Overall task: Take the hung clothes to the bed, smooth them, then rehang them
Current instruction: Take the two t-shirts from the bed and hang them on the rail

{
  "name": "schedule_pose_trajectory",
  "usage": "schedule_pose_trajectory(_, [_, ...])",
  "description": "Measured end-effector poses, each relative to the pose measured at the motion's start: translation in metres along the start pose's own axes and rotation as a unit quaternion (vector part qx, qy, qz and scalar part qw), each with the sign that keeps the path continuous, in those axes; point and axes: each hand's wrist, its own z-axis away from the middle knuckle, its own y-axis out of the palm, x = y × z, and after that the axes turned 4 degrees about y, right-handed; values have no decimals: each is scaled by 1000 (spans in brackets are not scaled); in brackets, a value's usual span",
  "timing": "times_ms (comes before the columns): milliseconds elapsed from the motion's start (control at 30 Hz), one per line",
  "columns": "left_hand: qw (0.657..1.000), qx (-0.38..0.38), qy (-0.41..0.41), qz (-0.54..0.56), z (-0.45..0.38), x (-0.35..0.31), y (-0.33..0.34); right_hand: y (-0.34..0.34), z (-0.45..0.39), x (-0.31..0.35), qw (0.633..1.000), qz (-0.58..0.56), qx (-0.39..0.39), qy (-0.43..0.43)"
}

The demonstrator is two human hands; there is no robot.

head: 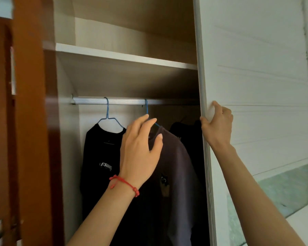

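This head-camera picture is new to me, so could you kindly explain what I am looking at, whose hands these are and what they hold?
There is no machine here: a person wears one camera on the head, looking forward and down at their own two bare hands. They stand at an open wardrobe. The left hand, with a red string bracelet on its wrist, reaches up to the blue hanger that carries a grey-purple shirt; the fingers are at the hanger's neck but not clearly closed on it. The right hand grips the edge of the white sliding door. A black shirt hangs to the left on the metal rail, and another dark garment hangs further right. The shelf above looks bare.
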Motion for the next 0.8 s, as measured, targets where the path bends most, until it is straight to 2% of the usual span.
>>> schedule_pose_trajectory(200, [997, -53, 60, -20, 12, 12, -87, 7, 44, 53, 1000, -24, 11, -14])
schedule_pose_trajectory(367, [991, -84, 85, -52, 25, 38, -133, 16, 78, 87, 998, -52, 13, -21])
schedule_pose_trajectory(567, [987, -124, 56, -90, 29, 79, -151, 26, 105, 119, 996, -79, 12, -46])
schedule_pose_trajectory(667, [993, -113, -5, -27, 30, 94, -149, 35, 118, 130, 992, -96, 14, -75])
schedule_pose_trajectory(800, [994, -106, -28, 8, 33, 97, -140, 45, 136, 142, 985, -120, 16, -126])
